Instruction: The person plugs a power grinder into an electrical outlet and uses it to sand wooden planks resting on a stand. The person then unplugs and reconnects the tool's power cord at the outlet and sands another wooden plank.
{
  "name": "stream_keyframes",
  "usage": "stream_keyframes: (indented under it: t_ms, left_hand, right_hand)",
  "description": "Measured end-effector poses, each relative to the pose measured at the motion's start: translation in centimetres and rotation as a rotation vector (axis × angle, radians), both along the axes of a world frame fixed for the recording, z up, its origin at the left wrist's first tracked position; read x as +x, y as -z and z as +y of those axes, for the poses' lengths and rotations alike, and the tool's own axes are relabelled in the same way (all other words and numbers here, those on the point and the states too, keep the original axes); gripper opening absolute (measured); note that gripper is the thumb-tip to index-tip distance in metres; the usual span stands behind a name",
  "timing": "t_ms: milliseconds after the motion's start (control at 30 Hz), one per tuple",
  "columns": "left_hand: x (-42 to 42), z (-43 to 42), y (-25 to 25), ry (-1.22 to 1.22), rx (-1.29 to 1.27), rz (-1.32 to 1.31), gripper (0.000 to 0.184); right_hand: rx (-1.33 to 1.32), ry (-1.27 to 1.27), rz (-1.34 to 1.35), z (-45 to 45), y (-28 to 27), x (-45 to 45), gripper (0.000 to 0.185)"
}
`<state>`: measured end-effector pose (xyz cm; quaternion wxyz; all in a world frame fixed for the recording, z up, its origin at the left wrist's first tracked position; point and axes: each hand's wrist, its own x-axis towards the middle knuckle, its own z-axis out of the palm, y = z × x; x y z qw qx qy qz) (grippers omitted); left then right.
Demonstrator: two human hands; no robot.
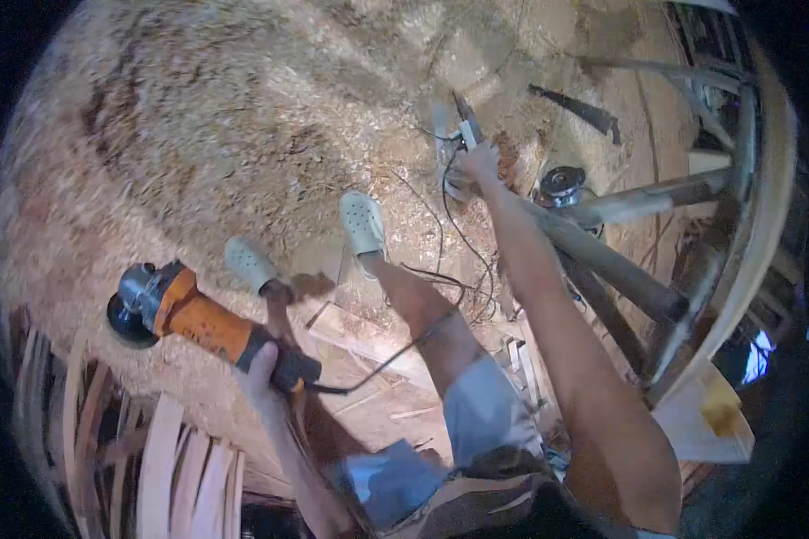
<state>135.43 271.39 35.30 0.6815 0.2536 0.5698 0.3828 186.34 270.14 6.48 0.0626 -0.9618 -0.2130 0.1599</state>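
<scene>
In the head view my left hand (265,382) is wrapped round the rear of an orange angle grinder (208,322). The grinder's metal head and dark round disc guard point to the left, and a black cord (386,362) runs from its back end. Reaching forward, my right hand (479,164) is closed on a small white piece (468,135) with a dark cord hanging beside it. Whether that piece is a plug or a socket I cannot tell. Just beyond it lies a dark, narrow object, and wood chips surround it on the ground.
Wood shavings (216,135) cover the ground. A second grinder-like tool (563,183) lies at right near wooden poles (611,260). A dark flat bar (577,111) is farther off. Planks (364,337) lie by my feet in light clogs (362,223); wood strips (189,481) stand lower left.
</scene>
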Motion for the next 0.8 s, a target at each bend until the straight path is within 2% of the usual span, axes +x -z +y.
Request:
stream_keyframes:
  t_ms: [33,133,200,233,267,333,400,467,567,600,633,667,733,800]
  left_hand:
    - [0.1,0.5,1.8,0.020,-0.027,-0.027,0.049]
    - [0.9,4.5,4.1,0.061,-0.237,-0.033,0.056]
    - [-0.6,6.4,5.3,0.111,-0.459,-0.078,0.061]
    - [-0.2,7.6,5.4,0.121,-0.484,-0.048,0.061]
    - [1.2,8.9,4.9,0.192,-0.462,0.010,0.061]
    - [1.3,11.1,5.0,0.335,-0.493,0.142,0.062]
    - [2.6,11.9,4.6,0.318,-0.464,0.166,0.059]
    - [3.3,12.4,4.4,0.300,-0.423,0.179,0.056]
    - [2.8,12.4,5.3,0.441,-0.467,0.162,0.051]
    - [2.9,12.3,5.5,0.431,-0.451,0.140,0.050]
    - [2.9,12.2,5.6,0.421,-0.437,0.119,0.048]
    - [3.1,12.8,5.6,0.463,-0.444,0.142,0.048]
    - [3.0,12.7,5.9,0.452,-0.458,0.173,0.047]
    - [3.5,12.6,5.9,0.423,-0.449,0.193,0.044]
  right_hand:
    - [-0.030,-0.036,0.062,-0.6,0.0,1.3,0.076]
    - [-0.227,-0.028,0.379,0.0,3.2,6.9,0.076]
    - [-0.171,0.043,0.472,-1.3,10.6,11.0,0.077]
    - [-0.030,0.152,0.529,-3.7,15.7,12.2,0.079]
    - [0.001,0.095,0.423,-4.4,16.2,11.9,0.078]
    - [-0.011,0.062,0.324,-3.6,12.9,10.8,0.076]
    - [-0.152,0.012,0.163,-0.5,10.4,7.4,0.070]
    - [-0.009,0.001,0.455,0.0,8.7,3.6,0.066]
    - [0.367,0.368,0.898,-0.6,6.0,-4.7,0.061]
    - [0.491,0.481,0.939,-3.3,10.2,-6.1,0.058]
    - [0.613,0.596,0.979,-4.6,12.2,-7.3,0.054]
    - [0.610,0.600,0.984,-4.4,12.4,-8.2,0.054]
    - [-0.127,0.350,0.123,-5.3,12.7,-11.1,0.056]
    - [-0.061,0.364,0.106,-5.9,13.0,-13.8,0.053]
